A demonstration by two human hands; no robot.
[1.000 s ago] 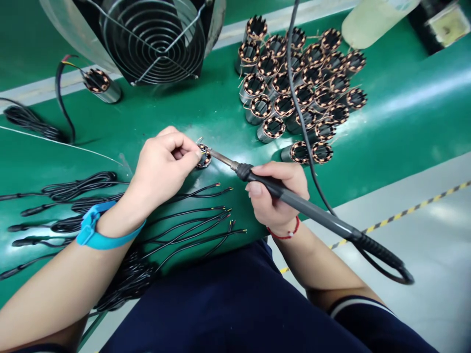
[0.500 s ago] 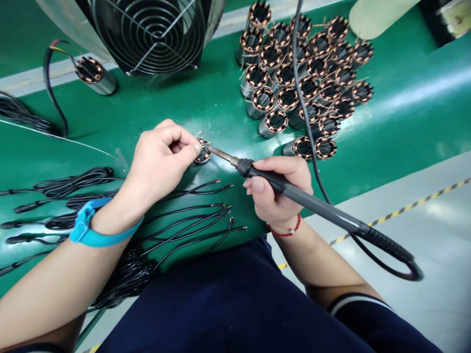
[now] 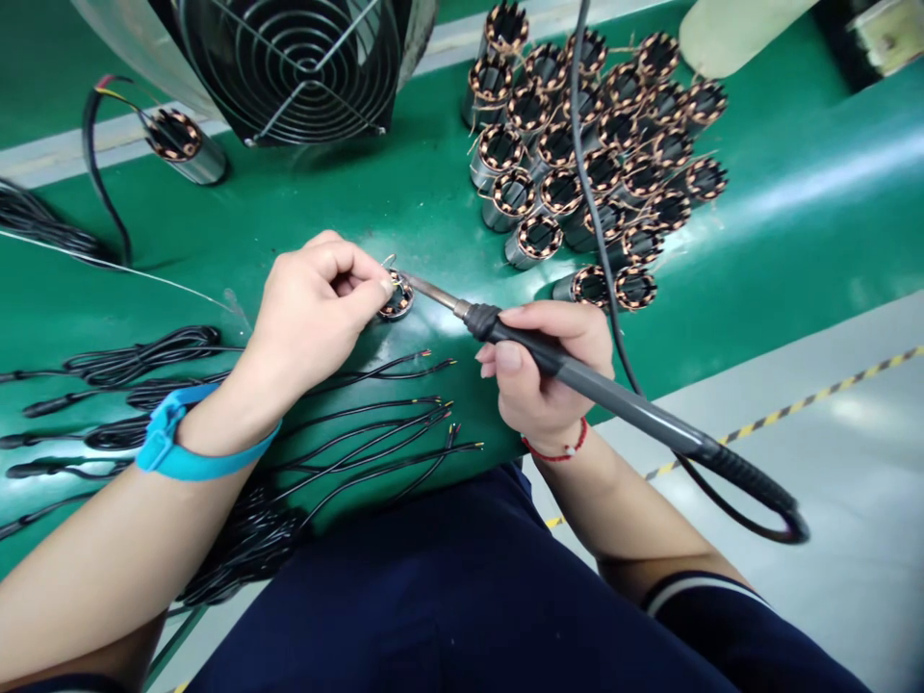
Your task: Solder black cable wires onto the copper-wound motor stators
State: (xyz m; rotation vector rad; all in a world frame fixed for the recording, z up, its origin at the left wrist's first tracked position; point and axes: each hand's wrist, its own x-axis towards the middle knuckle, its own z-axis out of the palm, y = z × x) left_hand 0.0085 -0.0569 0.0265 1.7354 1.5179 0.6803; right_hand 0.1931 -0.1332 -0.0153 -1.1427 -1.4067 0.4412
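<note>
My left hand (image 3: pixel 314 308) is closed in a pinch at the rim of a small motor stator (image 3: pixel 397 300) with copper windings. A thin wire end shows at the fingertips, and most of it is hidden by the fingers. In my right hand (image 3: pixel 552 371) is a soldering iron (image 3: pixel 613 390), gripped like a pen. Its metal tip points left and reaches the upper right edge of the stator; whether it touches cannot be made out. The iron's cord (image 3: pixel 588 183) crosses the scene on the right.
Several stators (image 3: pixel 599 164) stand grouped at the back right. One more stator (image 3: pixel 189 149) with a cable attached lies at the left, near a fan with a wire guard (image 3: pixel 310 67). Black cables (image 3: pixel 361 423) with stripped ends lie in front. A solder-like strand (image 3: pixel 122 268) stretches from the left.
The soldering iron has tilted slightly, its tip a touch higher and its back end shifted left. My left hand stays at the stator.
</note>
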